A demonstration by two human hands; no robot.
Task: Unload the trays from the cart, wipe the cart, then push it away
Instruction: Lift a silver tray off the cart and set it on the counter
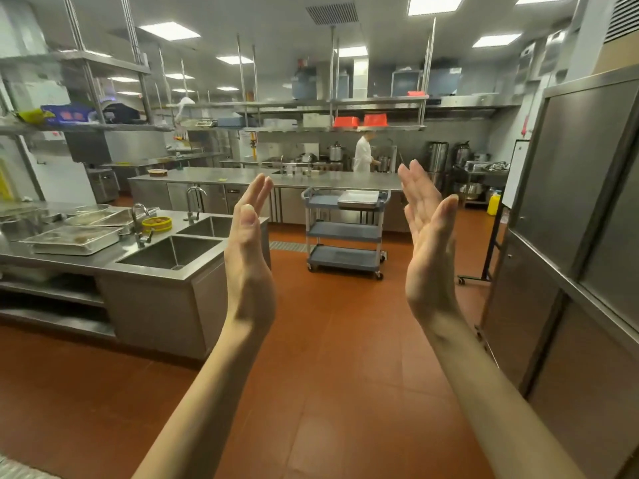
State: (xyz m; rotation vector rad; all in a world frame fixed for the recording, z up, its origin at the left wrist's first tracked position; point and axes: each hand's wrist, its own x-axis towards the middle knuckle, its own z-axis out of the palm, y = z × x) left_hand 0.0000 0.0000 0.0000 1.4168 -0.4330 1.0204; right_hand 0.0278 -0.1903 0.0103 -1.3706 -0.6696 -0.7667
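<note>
Task looks unstarted: stacked shallow steel trays (358, 198) sit on top shelf of grey three-tier plastic cart (344, 232), parked across red floor against long steel counter (242, 175); left hand (249, 236) and right hand (427, 233) raised, fingers straight, released, holding nothing, well apart from cart; unloading, wiping, pushing all remain

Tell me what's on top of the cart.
Metal trays lie stacked on the cart's top shelf, toward its right. How many there are, and whether the upper one holds anything, can't be told from here.
</note>
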